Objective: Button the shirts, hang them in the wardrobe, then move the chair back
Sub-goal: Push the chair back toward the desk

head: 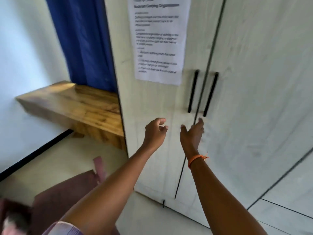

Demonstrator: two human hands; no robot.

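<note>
Reaching toward the closed wardrobe (254,82), both hands are empty with loose fingers, and the upright right handle (210,94) stands just above the nearer right hand (192,134), the left hand (155,132) lower left.

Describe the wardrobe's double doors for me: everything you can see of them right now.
The wardrobe doors are pale, whitish panels with a faint wood-grain look, both closed, meeting at a thin dark seam. Two slim black vertical bar handles flank that seam. A printed paper sheet, too blurred to read, is stuck on the left door. The right hand reaches to the seam just under the handles; contact is unclear. The left hand hovers before the left door.
</note>
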